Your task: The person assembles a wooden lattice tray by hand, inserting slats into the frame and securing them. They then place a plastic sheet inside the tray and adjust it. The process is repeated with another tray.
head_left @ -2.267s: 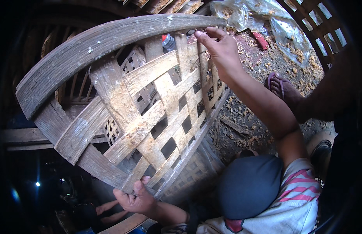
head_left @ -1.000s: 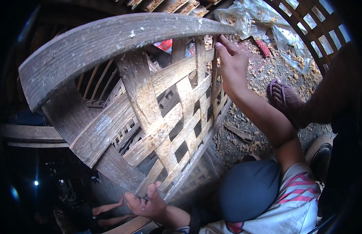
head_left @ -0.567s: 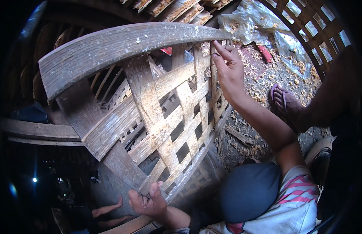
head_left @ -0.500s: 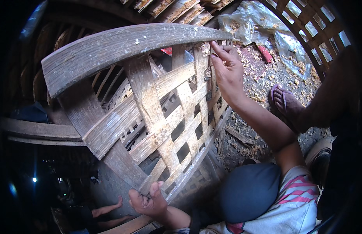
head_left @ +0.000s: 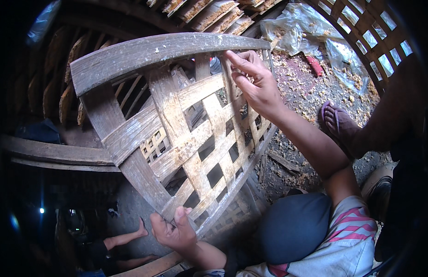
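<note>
— While tilted across the middle, big woven bamboo basket (head_left: 186, 134), just one, far side lost in dark. Behind it?

— Can't make out. One clear plastic sheet (head_left: 311, 32) up top, cut off by the rim.

— Hands?

— Two. Right hand (head_left: 255, 85) pinching a strip under the rim. Left hand (head_left: 174, 228) clamped on the basket's lower edge.

— One sandalled foot (head_left: 338, 127) alongside.
</note>
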`<state>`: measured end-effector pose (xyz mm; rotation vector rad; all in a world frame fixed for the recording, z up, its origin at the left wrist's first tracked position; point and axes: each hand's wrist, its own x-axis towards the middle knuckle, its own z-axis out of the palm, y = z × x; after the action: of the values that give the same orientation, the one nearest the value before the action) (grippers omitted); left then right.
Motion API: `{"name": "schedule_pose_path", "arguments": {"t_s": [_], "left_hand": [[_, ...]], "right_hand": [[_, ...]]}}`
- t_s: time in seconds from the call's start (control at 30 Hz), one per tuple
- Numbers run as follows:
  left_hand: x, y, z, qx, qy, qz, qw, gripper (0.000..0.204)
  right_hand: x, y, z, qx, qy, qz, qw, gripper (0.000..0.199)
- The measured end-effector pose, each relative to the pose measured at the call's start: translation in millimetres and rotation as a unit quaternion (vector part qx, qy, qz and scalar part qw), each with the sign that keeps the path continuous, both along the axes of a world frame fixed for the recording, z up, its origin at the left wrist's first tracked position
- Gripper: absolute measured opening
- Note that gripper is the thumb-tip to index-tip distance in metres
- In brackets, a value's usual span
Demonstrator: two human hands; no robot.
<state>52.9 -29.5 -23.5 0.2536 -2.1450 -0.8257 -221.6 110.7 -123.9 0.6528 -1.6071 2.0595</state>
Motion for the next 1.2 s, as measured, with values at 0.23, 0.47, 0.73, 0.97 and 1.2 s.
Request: {"name": "schedule_pose_path", "arguments": {"t_s": [0.23, 0.47, 0.73, 0.97, 1.2], "left_hand": [[-9.6, 6.6, 4.9, 0.029, 0.005, -0.004, 1.0, 0.018], [-8.4, 8.1, 6.7, 0.025, -0.008, -0.014, 1.0, 0.017], [-4.9, -4.6, 5.0, -0.07, -0.049, -0.047, 0.995, 0.019], [-13.4, 3.9, 13.9, -0.022, -0.055, -0.072, 0.996, 0.018], [-31.1, 9.2, 24.4, -0.031, -0.05, -0.079, 0.995, 0.014]], "right_hand": [[3.9, 0.5, -0.7, 0.024, -0.027, 0.002, 0.999, 0.043], [-4.7, 1.2, -15.5, -0.001, -0.108, -0.069, 0.992, 0.045], [-3.7, -2.7, 6.1, 0.096, -0.007, -0.176, 0.98, 0.041], [-13.5, -8.0, 23.4, 0.089, 0.075, -0.22, 0.968, 0.032], [-15.1, -17.0, 39.7, -0.11, -0.054, -0.124, 0.985, 0.024]]}}
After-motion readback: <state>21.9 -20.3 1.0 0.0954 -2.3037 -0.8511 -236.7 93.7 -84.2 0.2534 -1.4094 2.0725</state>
